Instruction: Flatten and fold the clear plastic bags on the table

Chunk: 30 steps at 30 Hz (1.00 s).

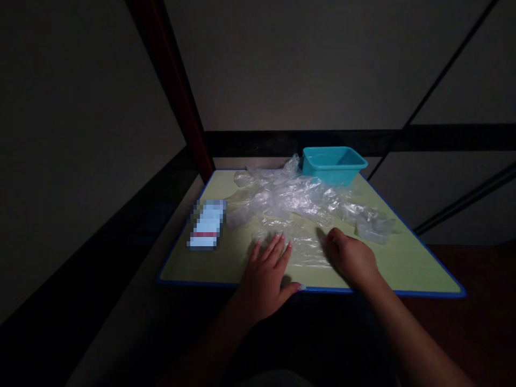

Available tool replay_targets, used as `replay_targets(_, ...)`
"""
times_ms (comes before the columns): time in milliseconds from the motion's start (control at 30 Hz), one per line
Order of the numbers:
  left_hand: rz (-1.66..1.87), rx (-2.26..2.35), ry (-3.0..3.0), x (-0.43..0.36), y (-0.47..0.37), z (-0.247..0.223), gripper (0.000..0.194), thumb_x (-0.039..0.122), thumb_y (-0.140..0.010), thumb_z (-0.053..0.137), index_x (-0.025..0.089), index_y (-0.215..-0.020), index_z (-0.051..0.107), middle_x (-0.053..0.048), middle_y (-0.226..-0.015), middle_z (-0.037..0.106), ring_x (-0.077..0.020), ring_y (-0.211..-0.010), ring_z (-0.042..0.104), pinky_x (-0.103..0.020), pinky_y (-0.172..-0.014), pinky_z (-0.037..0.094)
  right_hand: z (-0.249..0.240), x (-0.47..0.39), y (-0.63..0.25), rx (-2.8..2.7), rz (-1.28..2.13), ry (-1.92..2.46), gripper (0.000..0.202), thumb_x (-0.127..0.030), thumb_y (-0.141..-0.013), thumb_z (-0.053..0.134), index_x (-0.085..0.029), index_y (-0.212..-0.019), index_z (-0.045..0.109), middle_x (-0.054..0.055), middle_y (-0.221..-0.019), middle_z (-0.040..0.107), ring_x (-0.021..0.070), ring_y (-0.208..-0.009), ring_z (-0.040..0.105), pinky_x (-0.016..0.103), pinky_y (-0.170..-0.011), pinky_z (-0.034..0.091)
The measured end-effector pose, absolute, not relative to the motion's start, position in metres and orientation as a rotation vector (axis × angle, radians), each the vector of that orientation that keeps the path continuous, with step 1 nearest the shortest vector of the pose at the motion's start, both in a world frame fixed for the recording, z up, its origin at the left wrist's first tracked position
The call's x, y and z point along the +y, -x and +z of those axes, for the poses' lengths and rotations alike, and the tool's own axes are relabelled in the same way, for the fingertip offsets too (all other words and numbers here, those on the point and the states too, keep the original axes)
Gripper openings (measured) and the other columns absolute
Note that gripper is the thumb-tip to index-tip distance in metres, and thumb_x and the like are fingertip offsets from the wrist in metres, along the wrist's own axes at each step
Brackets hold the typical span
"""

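Observation:
A clear plastic bag [308, 248] lies spread on the yellow-green tabletop near its front edge. My left hand [266, 274] rests flat with spread fingers over the bag's left part, its thumb near the blue table rim. At the bag's right side, my right hand [352, 258] is closed, fingers curled onto the plastic's edge; the fingertips are mostly hidden. Just beyond both hands spreads a loose heap of crumpled clear plastic bags [290, 196].
A turquoise plastic basin [332, 173] stands at the table's back right, behind the heap. On the left lies a phone [207, 224] with a lit, blurred screen. The small table [423, 274] has a blue rim and stands against a wall. The room is dim.

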State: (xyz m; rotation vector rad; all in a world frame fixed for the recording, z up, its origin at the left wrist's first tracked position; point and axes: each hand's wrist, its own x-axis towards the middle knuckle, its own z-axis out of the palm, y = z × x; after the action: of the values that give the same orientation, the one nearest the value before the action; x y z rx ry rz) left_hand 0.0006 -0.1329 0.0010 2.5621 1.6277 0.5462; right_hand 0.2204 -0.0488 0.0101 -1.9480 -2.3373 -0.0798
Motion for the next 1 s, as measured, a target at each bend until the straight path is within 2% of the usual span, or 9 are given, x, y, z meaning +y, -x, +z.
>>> replay_targets(100, 0.773, 1.782, -2.541, -0.143, 0.02, -0.005, 0.057, 0.036, -0.089, 0.052, 0.015, -0.14, 0.038, -0.017, -0.147, 0.041, -0.0309, -0.138, 0.033, -0.056, -0.11, 0.026, 0.01, -0.048, -0.22, -2.324, -0.061, 1.94, 0.019, -0.033, -0.096, 0.041, -0.02, -0.091, 0.056, 0.005, -0.067, 0.068, 0.0165, -0.055, 0.058, 0.026, -0.049, 0.016)
replay_targets(200, 0.959, 1.845, -2.541, -0.157, 0.035, -0.016, 0.049, 0.027, -0.09, 0.048, 0.019, -0.138, 0.039, -0.015, -0.141, 0.048, -0.0287, -0.134, 0.039, -0.055, -0.111, 0.027, 0.009, -0.048, -0.219, -2.295, -0.034, 1.949, 0.016, -0.031, -0.095, 0.043, -0.02, -0.093, 0.055, 0.005, -0.068, 0.068, 0.0157, -0.054, 0.057, 0.026, -0.049, 0.015)
replay_targets(533, 0.888, 1.845, -2.616, -0.165, 0.042, -0.027, 0.044, 0.026, -0.088, 0.051, 0.019, -0.131, 0.046, -0.015, -0.136, 0.052, -0.0309, -0.129, 0.046, -0.056, -0.106, 0.032, 0.013, -0.049, -0.218, -2.285, -0.006, 1.992, 0.02, -0.033, -0.097, 0.039, -0.021, -0.097, 0.055, 0.005, -0.068, 0.068, 0.0165, -0.055, 0.057, 0.026, -0.05, 0.017)
replay_targets(667, 0.968, 1.925, -2.614, -0.166, 0.043, -0.023, 0.039, 0.024, -0.088, 0.051, 0.02, -0.127, 0.05, -0.015, -0.135, 0.052, -0.0321, -0.132, 0.042, -0.057, -0.106, 0.032, 0.013, -0.049, -0.218, -2.312, -0.015, 1.964, 0.019, -0.031, -0.096, 0.039, -0.02, -0.095, 0.055, 0.006, -0.072, 0.069, 0.0174, -0.058, 0.06, 0.027, -0.05, 0.018)
replay_targets(800, 0.971, 1.761, -2.701, -0.173, 0.029, -0.023, 0.045, 0.022, -0.087, 0.051, 0.015, -0.131, 0.046, -0.017, -0.135, 0.053, -0.0308, -0.133, 0.04, -0.057, -0.108, 0.03, 0.013, -0.048, -0.217, -2.331, -0.023, 1.975, 0.02, -0.029, -0.097, 0.038, -0.019, -0.093, 0.054, 0.008, -0.072, 0.07, 0.0194, -0.061, 0.064, 0.028, -0.05, 0.019)
replay_targets(1000, 0.872, 1.569, -2.721, -0.177, -0.005, -0.027, 0.053, 0.024, -0.085, 0.053, 0.013, -0.136, 0.044, -0.017, -0.138, 0.052, -0.0314, -0.131, 0.044, -0.055, -0.106, 0.036, 0.007, -0.048, -0.217, -2.353, -0.087, 1.957, 0.017, -0.026, -0.097, 0.038, -0.018, -0.094, 0.053, 0.009, -0.076, 0.071, 0.0201, -0.063, 0.066, 0.028, -0.051, 0.02)
